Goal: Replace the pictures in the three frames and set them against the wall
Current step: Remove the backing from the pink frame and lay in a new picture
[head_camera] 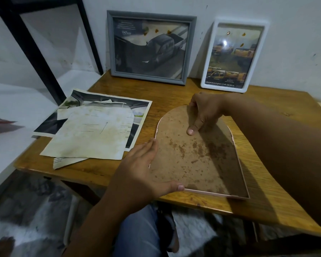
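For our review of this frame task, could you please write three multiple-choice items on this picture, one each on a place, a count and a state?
1. Where does the stack of loose pictures lie?
A. left of the arched frame
B. against the wall
C. on the floor

2. How many frames stand against the wall?
A. one
B. two
C. three

3. How does the arched frame lie?
A. upright
B. glass up
C. back up, flat on the table

Key: 1 A, it sits on the table beside the left hand. 2 B, the grey frame and the white frame. 3 C, its brown backing board faces up under the right hand.
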